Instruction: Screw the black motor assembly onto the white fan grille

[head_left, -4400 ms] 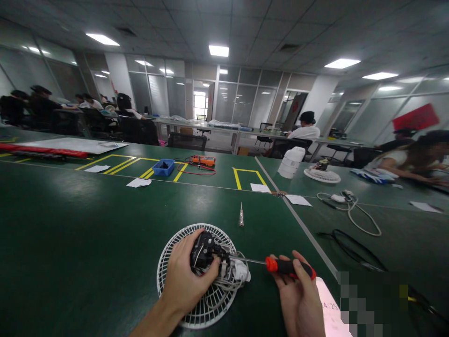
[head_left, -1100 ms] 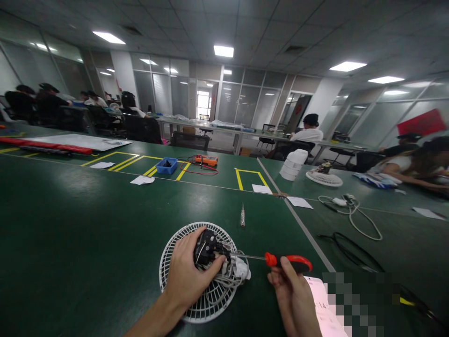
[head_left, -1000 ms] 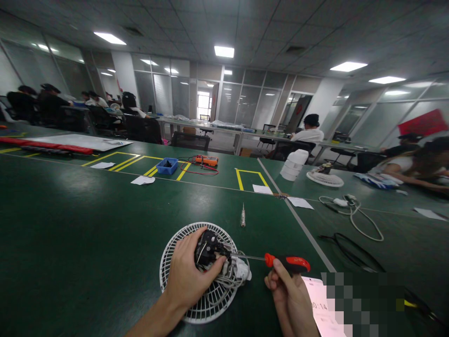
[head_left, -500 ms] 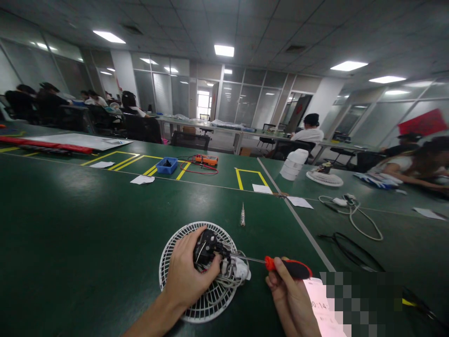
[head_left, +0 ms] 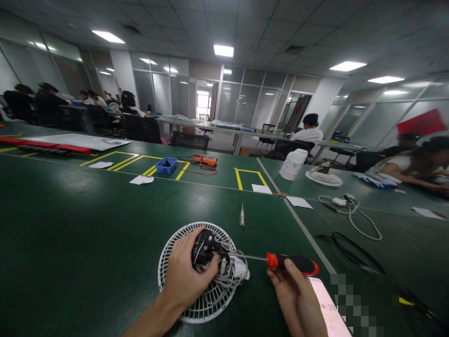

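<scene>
Left hand (head_left: pixel 185 271) wrapped around black motor (head_left: pixel 200 249) atop white fan grille (head_left: pixel 214 296) on table (head_left: pixel 87 248). Right hand (head_left: pixel 298 297) pinching screwdriver (head_left: pixel 272 260) by handle, blade reaching motor's near workings; tip unclear. Probably screw-turning; next turn calls for steady motor, straight blade.

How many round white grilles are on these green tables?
2: the near grille, beneath the black housing gripped by the left hand; the far grille, right of the white cylinder. Others may be hidden.

Bare left hand (head_left: pixel 183 270), left forearm (head_left: pixel 154 314), right hand (head_left: pixel 298 294)
</scene>
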`<action>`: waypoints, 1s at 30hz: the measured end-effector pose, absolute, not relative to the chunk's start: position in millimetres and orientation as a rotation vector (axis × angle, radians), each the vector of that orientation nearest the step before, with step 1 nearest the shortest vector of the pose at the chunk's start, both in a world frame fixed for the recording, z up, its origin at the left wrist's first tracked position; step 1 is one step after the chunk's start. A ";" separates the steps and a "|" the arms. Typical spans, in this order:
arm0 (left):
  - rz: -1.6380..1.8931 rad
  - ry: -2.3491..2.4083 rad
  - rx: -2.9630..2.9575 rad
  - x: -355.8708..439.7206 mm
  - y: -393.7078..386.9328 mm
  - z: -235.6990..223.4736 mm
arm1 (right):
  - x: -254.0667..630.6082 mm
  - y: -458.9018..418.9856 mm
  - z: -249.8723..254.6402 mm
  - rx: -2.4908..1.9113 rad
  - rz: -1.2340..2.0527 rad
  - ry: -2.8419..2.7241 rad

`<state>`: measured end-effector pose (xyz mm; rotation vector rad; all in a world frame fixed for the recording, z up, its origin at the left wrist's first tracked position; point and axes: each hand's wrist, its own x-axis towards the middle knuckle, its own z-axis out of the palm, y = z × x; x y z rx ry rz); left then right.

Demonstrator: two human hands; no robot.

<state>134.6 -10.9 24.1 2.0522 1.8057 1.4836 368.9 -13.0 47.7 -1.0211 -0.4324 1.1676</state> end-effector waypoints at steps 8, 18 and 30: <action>1.472 1.793 2.047 132.9 -10.9 26.7 | 363.9 -13.7 43.8 -1.020 1.190 -0.380; 1.504 1.836 2.005 133.1 -8.0 25.6 | 371.2 -12.3 45.6 -0.954 1.250 -0.409; 1.483 1.825 2.015 131.4 -8.9 26.7 | 369.7 -9.0 40.5 -0.947 1.335 -0.283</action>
